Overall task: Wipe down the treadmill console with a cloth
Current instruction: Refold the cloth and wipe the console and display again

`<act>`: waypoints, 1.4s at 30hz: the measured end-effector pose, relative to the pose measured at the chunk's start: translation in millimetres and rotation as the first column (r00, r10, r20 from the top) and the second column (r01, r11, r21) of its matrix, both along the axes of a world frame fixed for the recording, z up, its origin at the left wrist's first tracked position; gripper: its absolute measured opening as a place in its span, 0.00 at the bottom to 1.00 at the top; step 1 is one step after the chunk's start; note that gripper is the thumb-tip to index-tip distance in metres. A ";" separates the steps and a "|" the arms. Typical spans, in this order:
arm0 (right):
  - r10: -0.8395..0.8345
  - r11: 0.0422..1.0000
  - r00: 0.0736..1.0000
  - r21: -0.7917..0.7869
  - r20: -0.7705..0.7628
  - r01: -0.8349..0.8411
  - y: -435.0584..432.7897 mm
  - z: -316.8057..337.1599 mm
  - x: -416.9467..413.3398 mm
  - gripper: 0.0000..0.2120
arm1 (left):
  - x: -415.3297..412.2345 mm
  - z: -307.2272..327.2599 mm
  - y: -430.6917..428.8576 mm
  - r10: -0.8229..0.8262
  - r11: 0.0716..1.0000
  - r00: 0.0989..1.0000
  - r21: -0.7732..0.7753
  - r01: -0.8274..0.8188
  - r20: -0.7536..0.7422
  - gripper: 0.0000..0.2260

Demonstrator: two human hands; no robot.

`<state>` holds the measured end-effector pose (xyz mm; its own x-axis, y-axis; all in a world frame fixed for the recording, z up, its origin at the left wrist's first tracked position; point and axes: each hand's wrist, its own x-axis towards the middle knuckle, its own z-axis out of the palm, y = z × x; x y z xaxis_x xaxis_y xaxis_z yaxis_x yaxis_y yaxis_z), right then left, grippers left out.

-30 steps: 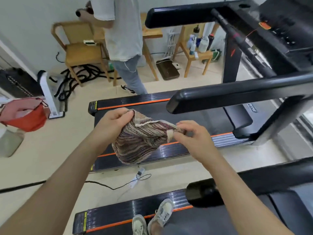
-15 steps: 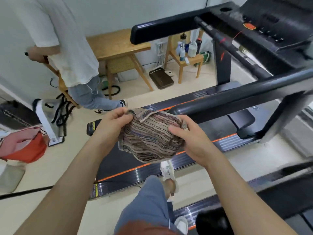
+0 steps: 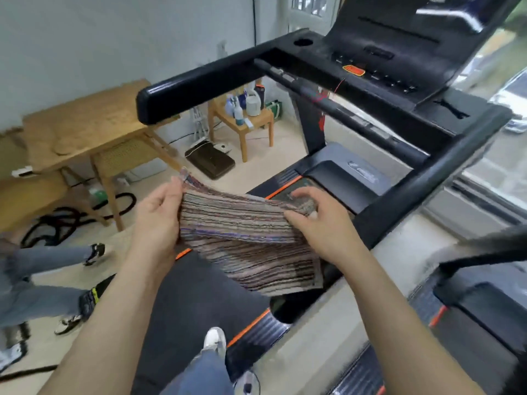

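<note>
Cloth held spread, ready for the console

The left hand (image 3: 158, 220) pinches one edge of the striped cloth (image 3: 245, 243) and the right hand (image 3: 319, 220) grips the opposite edge, probably to make a flat wiping face; the treadmill console (image 3: 382, 64) stands ahead on the right, not yet touched.

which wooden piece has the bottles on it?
The small wooden stool by the wall, seen under the left handrail: bottles crowd its top. The larger wooden table to its left holds none.
</note>
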<state>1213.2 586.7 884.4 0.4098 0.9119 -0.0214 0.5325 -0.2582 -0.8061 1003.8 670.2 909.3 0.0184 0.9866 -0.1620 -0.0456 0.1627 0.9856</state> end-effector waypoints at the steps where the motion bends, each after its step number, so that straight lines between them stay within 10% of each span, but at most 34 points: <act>1: -0.015 1.000 1.000 -0.003 -0.010 0.015 18.9 0.5 -8.5 0.14 | -6.7 -2.0 19.1 0.000 0.999 1.000 -0.038 0.001 0.031 0.13; 7: -0.038 0.996 0.837 0.050 -0.545 0.078 103.9 29.1 -37.9 0.11 | -47.4 17.2 122.3 -0.114 0.993 0.993 0.034 0.114 -0.008 0.13; 14: -0.028 0.996 0.987 -0.076 0.160 0.041 168.4 57.2 -6.9 0.24 | -13.4 42.6 217.6 -0.313 0.925 0.926 0.155 0.348 -0.212 0.17; 19: -0.203 0.977 0.907 0.020 0.368 0.211 213.6 53.7 35.9 0.07 | 44.9 43.8 274.2 -0.168 0.782 0.676 0.321 0.535 -0.717 0.19; 26: -0.335 0.863 0.845 0.224 -0.416 0.452 275.0 29.4 134.5 0.03 | 159.7 26.9 363.7 -0.157 0.785 0.618 0.282 0.551 -0.770 0.07; 29: -0.353 0.862 0.837 0.203 -0.419 0.465 298.5 26.5 168.5 0.05 | 207.9 28.9 385.5 -0.287 0.786 0.685 0.244 0.568 -0.669 0.10; 37: -0.527 0.810 0.832 0.191 -0.175 0.554 349.9 30.5 255.2 0.12 | 313.8 27.6 448.3 -0.568 0.803 0.808 -0.111 0.585 0.157 0.07; 42: -0.637 0.761 0.770 0.185 0.029 0.622 392.1 30.8 312.0 0.05 | 390.3 13.5 497.5 -0.602 0.789 0.788 -0.054 0.612 0.128 0.03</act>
